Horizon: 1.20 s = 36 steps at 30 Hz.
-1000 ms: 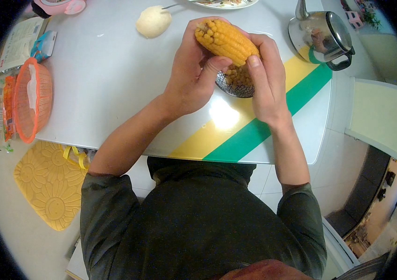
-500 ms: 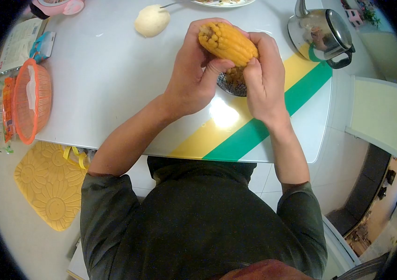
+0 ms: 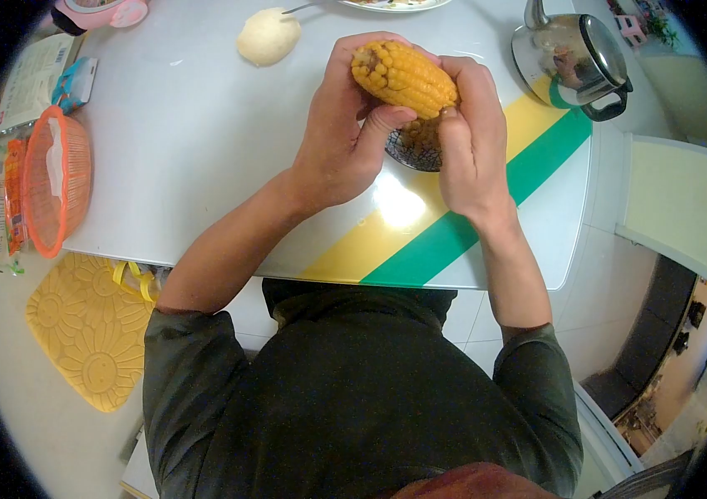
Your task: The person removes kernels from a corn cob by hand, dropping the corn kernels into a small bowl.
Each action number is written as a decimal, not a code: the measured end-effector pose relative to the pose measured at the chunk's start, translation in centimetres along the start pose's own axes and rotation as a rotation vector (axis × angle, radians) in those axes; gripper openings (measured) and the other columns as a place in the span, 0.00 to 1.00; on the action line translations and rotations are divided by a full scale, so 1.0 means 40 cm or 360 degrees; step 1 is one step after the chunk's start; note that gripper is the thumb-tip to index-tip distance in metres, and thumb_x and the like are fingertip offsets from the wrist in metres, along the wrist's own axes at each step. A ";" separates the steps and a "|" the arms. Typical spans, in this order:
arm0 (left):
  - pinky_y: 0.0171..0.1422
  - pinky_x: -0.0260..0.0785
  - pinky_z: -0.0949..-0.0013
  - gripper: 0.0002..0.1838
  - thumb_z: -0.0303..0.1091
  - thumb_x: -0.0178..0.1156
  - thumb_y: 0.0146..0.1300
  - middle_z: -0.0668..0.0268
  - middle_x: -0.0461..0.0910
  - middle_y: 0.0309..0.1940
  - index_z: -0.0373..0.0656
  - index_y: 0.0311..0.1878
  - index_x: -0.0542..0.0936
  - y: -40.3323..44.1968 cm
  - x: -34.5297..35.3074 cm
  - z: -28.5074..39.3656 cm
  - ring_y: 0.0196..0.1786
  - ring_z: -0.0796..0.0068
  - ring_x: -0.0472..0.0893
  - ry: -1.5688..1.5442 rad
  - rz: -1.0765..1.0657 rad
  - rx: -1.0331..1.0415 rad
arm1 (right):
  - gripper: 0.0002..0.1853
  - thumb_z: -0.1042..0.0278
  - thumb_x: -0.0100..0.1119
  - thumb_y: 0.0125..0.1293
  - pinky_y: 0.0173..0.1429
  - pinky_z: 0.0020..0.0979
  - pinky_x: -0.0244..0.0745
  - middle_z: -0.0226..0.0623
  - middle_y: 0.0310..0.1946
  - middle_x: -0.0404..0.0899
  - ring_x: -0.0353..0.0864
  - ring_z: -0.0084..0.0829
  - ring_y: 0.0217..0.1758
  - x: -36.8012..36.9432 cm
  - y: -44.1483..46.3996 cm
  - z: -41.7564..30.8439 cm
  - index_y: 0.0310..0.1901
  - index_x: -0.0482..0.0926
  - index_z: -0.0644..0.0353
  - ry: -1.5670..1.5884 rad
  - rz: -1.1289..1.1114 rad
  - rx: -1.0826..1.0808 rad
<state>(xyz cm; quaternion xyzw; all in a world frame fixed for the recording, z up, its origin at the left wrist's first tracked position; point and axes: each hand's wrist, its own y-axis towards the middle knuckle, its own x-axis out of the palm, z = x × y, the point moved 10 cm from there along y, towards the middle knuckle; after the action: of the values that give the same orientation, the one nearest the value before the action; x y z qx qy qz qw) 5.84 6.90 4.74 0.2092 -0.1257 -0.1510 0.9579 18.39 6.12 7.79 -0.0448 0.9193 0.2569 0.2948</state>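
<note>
Upper centre: corn cob [image 3: 404, 79] clasped by half-curled left hand [image 3: 338, 125], right end gripped by half-curled right hand [image 3: 476, 125]. Kernels [image 3: 420, 83] best loosened over bowl [image 3: 414, 158], by gentle pressure.

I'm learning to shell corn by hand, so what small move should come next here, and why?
I'd probably push the right hand's thumb against the kernels at the nearer end of the corn cob: the thumb is right at that end, the left hand grips the other, and the patterned bowl below seems placed to catch whatever drops.
</note>
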 end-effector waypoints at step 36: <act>0.73 0.70 0.62 0.27 0.20 0.58 0.72 0.58 0.74 0.61 0.39 0.70 0.61 0.003 0.001 0.026 0.66 0.67 0.76 0.0197 -0.0046 0.0120 | 0.23 0.71 0.47 0.67 0.69 0.32 0.68 0.42 0.54 0.76 0.75 0.33 0.60 0.008 -0.010 0.047 0.62 0.72 0.68 0.0538 -0.0148 0.0363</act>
<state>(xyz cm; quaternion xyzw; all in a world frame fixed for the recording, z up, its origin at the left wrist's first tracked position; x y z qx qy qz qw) 5.57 6.61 5.70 0.2560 -0.0689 -0.1468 0.9530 19.20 6.72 6.13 -0.0960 0.9757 0.1260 0.1512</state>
